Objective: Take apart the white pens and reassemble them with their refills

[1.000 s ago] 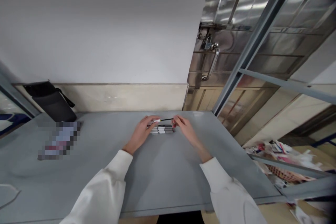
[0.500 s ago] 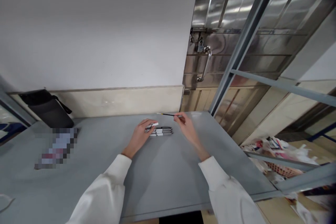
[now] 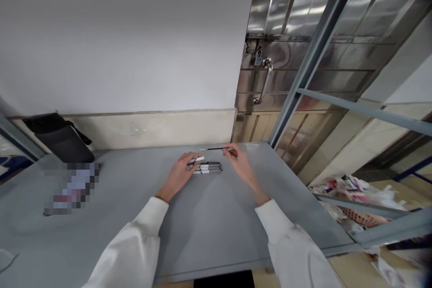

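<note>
Black and straight, a thin rod (image 3: 214,148) is pinched in the right hand (image 3: 235,156) near the far side of the smooth grey table (image 3: 209,225), its long axis running sideways, pale tip pointing left. The left hand (image 3: 180,172) grips a white tube (image 3: 200,159), visible end facing right, near slim white-and-dark pens (image 3: 205,168) lying parallel.

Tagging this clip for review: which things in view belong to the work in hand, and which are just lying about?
In the work:
white pen piece, in the left hand
thin dark refill, in the right hand
row of pens, by the left hand

Apparently just lying about:
black container, back left
pixelated item, nearer
basket, lower right
</note>
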A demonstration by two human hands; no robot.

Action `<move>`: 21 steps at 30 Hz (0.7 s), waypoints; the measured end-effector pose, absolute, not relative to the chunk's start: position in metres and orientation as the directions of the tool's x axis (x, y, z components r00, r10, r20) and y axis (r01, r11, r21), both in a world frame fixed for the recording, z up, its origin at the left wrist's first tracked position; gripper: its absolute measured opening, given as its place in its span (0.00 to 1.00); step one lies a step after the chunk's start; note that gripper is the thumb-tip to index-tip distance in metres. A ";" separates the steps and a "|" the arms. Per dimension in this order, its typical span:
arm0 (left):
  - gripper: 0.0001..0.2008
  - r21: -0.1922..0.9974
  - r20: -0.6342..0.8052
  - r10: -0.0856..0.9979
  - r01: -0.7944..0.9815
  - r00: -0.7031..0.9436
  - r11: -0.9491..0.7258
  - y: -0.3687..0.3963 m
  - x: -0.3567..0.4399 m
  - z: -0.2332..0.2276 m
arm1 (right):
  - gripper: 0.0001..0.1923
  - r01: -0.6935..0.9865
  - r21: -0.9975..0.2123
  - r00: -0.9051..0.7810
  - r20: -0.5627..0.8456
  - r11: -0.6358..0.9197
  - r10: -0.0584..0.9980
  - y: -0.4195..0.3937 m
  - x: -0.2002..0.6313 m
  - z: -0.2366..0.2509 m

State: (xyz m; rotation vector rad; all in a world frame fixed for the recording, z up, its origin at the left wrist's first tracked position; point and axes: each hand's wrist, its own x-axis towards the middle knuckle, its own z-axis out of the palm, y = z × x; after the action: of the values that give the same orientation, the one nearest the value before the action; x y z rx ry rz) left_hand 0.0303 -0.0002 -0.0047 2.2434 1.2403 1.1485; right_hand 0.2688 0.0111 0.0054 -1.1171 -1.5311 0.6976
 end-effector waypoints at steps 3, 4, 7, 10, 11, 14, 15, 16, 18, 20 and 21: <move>0.13 0.603 0.496 0.815 0.556 0.300 -0.572 0.000 0.030 -0.006 | 0.14 0.306 -0.874 0.012 0.399 0.376 0.917 0.011 0.269 0.004; 0.13 0.600 0.499 0.814 0.558 0.299 -0.573 0.001 0.030 -0.006 | 0.15 0.308 -0.875 0.013 0.397 0.374 0.918 0.012 0.269 0.003; 0.12 0.591 0.511 0.807 0.561 0.296 -0.580 0.002 0.029 -0.007 | 0.17 0.302 -0.880 0.010 0.389 0.368 0.921 0.012 0.270 0.002; 0.12 0.613 0.510 0.814 0.545 0.280 -0.571 0.003 0.029 -0.008 | 0.20 0.286 -0.891 0.006 0.369 0.352 0.930 0.015 0.269 0.001; 0.12 0.628 0.502 0.821 0.538 0.273 -0.563 0.003 0.029 -0.009 | 0.21 0.274 -0.897 0.008 0.364 0.348 0.931 0.016 0.269 0.000; 0.13 0.656 0.473 0.840 0.531 0.265 -0.537 0.003 0.029 -0.011 | 0.24 0.232 -0.911 0.024 0.356 0.341 0.934 0.021 0.270 -0.005; 0.13 0.658 0.468 0.843 0.533 0.265 -0.533 0.003 0.029 -0.011 | 0.25 0.220 -0.914 0.027 0.355 0.341 0.934 0.022 0.270 -0.007; 0.14 0.659 0.463 0.845 0.534 0.267 -0.530 0.002 0.028 -0.011 | 0.26 0.211 -0.916 0.029 0.355 0.341 0.934 0.023 0.270 -0.008; 0.15 0.668 0.457 0.850 0.530 0.263 -0.523 0.002 0.028 -0.011 | 0.28 0.200 -0.920 0.030 0.349 0.337 0.936 0.025 0.271 -0.011; 0.15 0.684 0.454 0.853 0.514 0.256 -0.518 0.002 0.027 -0.012 | 0.29 0.193 -0.927 0.040 0.335 0.322 0.941 0.025 0.271 -0.012; 0.15 0.691 0.455 0.854 0.505 0.251 -0.517 0.003 0.027 -0.012 | 0.30 0.187 -0.931 0.049 0.327 0.313 0.944 0.025 0.271 -0.012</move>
State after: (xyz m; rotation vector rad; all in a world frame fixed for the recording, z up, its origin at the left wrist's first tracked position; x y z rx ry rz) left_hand 0.0272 0.0029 -0.0121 2.1242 1.2394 1.1681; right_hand 0.2711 0.0253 -0.0123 -1.1217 -1.4146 0.8177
